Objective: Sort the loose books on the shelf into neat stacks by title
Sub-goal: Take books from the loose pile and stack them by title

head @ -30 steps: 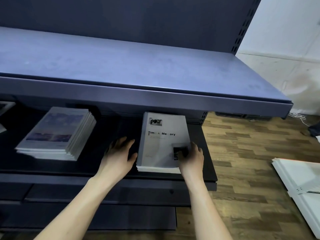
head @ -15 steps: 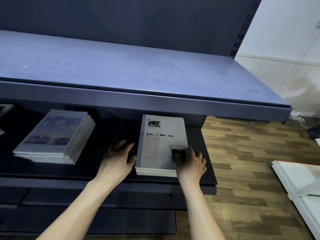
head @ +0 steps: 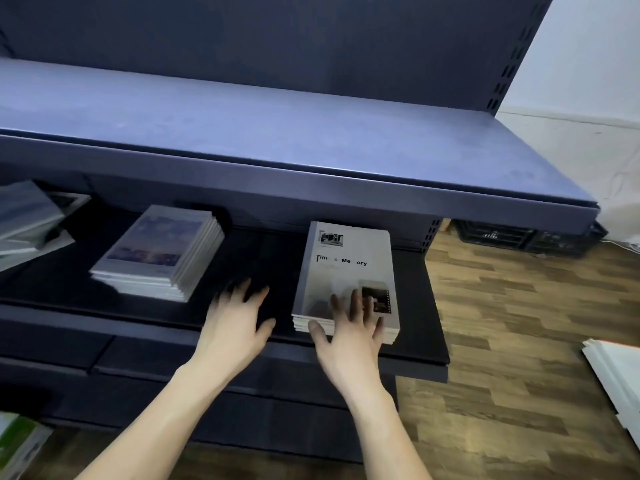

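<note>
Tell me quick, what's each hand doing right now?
Left hand: open, fingers spread, holding nothing.
Right hand: open, fingers lying flat on the gray book stack.

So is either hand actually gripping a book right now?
No. The right hand lies flat, fingers spread, on the near end of the right stack's top cover. The left hand is open beside it, holding nothing.

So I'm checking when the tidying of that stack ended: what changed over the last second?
The left hand came away from the side of the grey book stack and now lies open on the shelf. The right hand uncurled from the stack's near corner; its fingers now rest spread on the cover. The stack and the other pile stayed put.
</note>
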